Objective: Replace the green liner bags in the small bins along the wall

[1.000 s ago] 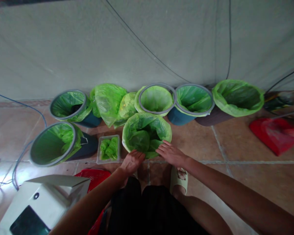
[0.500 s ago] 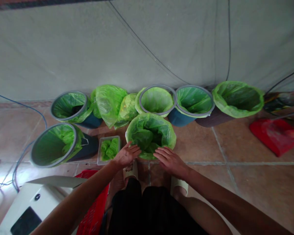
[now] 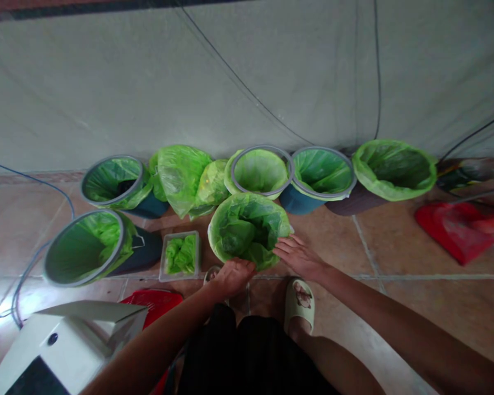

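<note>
A trash bin lined with a green bag stands in front of me on the tiled floor, its liner folded over the rim. At the near edge of that bin, my left hand is closed, fingers bent over the liner at the rim. My right hand lies against the right side of the same rim, its fingers stretched out. Inside the bin the liner hangs loose and crumpled. To the left of my left hand sits a clear plastic box with folded green bags in it.
Several other lined bins, including a blue one and a brown one, line the wall. Filled green bags rest among them. A bin lies tilted at left. A red dustpan and a white machine flank me.
My left hand has moved right and toward me, closing on the near rim. My right hand has shifted right, to the side of the rim.
</note>
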Available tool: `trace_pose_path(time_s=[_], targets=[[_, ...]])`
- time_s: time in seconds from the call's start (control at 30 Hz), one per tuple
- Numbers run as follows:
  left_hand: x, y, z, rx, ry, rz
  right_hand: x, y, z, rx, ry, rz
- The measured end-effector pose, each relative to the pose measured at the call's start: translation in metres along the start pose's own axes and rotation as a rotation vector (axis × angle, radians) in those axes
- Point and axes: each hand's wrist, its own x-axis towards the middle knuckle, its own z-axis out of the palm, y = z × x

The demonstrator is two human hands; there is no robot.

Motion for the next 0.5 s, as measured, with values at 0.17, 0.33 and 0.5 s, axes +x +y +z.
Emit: trace_pose_path(time_s=[0.17,0.33,0.5], targets=[[-0.011,-0.01,-0.003,0.002,-0.028,-0.006,0.005,-0.003,0.004,-0.02,-0.03,0.072],[-0.022,-0.009,-0.019,-0.111,0.044,0.019,-0.001,-0.016,-0.012,0.096,0.102,0.1],[-0.03,-0.014,-0.027,-0.245,0.335,-0.077,0.048,0.03,-0.046,0.376,0.347,0.683]])
